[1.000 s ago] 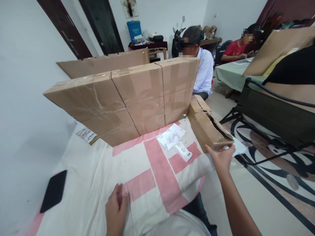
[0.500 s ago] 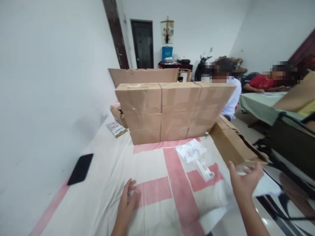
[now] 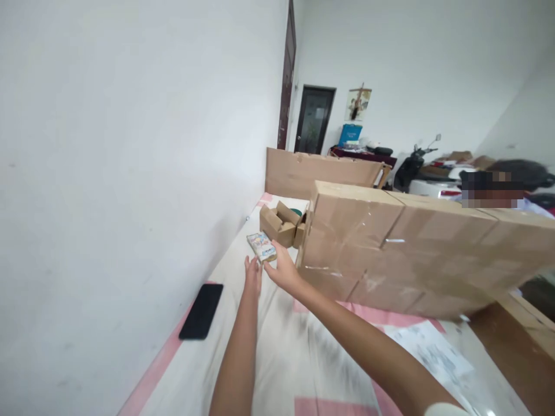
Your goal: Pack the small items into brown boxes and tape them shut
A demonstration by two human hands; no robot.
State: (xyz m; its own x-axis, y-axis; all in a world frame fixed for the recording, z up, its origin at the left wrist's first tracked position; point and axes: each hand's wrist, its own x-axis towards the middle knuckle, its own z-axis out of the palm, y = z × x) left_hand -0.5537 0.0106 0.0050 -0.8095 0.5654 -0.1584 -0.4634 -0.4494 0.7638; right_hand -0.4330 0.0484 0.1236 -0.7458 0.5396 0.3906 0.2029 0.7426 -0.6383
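A small flat printed packet (image 3: 261, 245), colourful with a gold-brown edge, lies at the far left of the cloth in front of an open cardboard box. My right hand (image 3: 284, 268) is across at its right end, the thumb at the near edge and the fingers at the right side, pinching it. My left hand (image 3: 252, 274) is just short of the packet's near edge, fingers apart and slightly curled, with nothing visible in it. Whether the left fingertips touch the packet, I cannot tell.
A black phone (image 3: 201, 312) lies by the white wall at left. Behind the packet stands the small open box (image 3: 280, 226). A large taped cardboard panel (image 3: 390, 242) rises at right. Drawn-on paper (image 3: 429, 346) lies before it. Another person (image 3: 515, 185) is beyond.
My view has swung left. Both hands have moved forward to the packet, the right one crossing over from the cardboard trough at right, where it was near the end.
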